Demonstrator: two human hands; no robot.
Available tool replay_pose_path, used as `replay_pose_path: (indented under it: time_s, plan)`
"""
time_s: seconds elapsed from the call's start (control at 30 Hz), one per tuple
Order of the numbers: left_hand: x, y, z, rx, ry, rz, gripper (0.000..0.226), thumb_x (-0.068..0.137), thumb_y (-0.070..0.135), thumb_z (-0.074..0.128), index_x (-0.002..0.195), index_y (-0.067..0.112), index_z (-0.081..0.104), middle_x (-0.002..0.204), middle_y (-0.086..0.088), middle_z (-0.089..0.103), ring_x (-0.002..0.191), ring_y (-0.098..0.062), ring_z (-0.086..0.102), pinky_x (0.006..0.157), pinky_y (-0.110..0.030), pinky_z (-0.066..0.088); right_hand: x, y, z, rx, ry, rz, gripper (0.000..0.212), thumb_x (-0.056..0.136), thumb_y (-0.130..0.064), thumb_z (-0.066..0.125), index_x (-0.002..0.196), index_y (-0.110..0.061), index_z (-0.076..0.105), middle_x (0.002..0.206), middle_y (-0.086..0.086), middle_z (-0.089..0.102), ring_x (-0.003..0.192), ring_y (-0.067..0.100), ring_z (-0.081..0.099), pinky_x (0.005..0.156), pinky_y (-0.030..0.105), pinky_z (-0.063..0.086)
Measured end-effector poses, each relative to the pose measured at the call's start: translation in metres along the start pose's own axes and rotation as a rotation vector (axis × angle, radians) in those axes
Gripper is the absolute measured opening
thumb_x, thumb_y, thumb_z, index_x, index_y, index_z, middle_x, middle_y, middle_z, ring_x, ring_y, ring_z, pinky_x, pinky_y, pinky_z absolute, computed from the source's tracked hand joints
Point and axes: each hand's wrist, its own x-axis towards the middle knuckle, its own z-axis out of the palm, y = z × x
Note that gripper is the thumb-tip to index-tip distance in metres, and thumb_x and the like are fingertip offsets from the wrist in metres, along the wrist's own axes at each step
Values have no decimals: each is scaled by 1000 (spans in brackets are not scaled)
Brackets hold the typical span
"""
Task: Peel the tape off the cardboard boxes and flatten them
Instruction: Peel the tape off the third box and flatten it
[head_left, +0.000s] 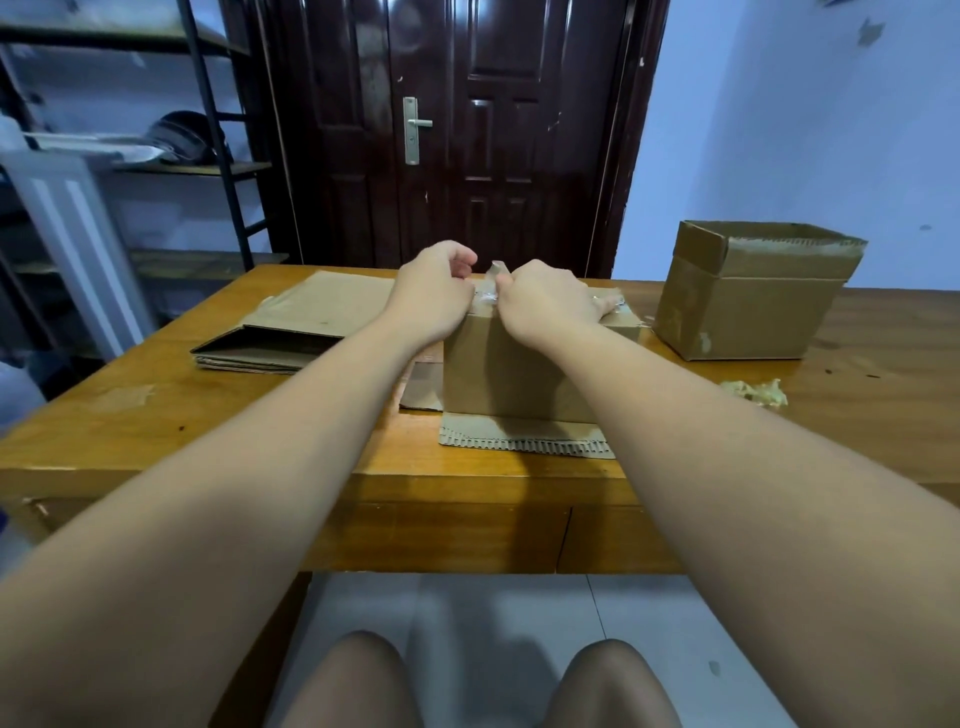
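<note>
- The clear tape (493, 271) stands lifted off the top of the cardboard box (498, 374), mid-desk (156, 415).
- The right hand (545, 306) pinches the tape's end. The left hand (434, 296) rests curled on the box top, and I cannot tell if it grips.
- Risk: a sharp, steep pull could snap the tape or tear the cardboard.

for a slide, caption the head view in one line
Right hand pinches tape on the box, left hand rests on it, flattened boxes alongside.

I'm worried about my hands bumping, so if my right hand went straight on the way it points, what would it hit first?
Most likely your left hand: the right hand, pinching the tape on the box, points forward-left at it. Depth is hard to judge.
</note>
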Motion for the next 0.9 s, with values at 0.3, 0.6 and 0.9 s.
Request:
replay_pose_path:
  time_s: [0.3, 0.6, 0.9]
  plan:
    - [-13, -5, 19, 93, -70, -1, 40, 97, 10, 34, 129, 14, 59, 133, -6, 57, 124, -25, 50, 104, -35, 39, -3, 3, 3, -63, 27, -47, 26, 97, -22, 47, 119, -21, 60, 111, 8, 65, 110, 34, 57, 110, 65, 18]
    - [-29, -7, 25, 154, -55, 137, 46, 95, 24, 32, 134, 15, 55, 145, -3, 47, 141, -21, 29, 112, -29, 23, 3, 18, 1, 66, 127, -23, 21, 98, -23, 47, 108, -15, 64, 102, 7, 67, 97, 29, 62, 79, 36, 45]
    - [-30, -5, 27, 221, 28, 178, 36, 94, 15, 36, 113, 10, 66, 119, -5, 63, 115, -21, 50, 95, -29, 37, 14, 43, -10, 428, 269, 79, 34, 100, -21, 36, 100, -5, 66, 102, 10, 67, 96, 27, 60, 74, 30, 41]
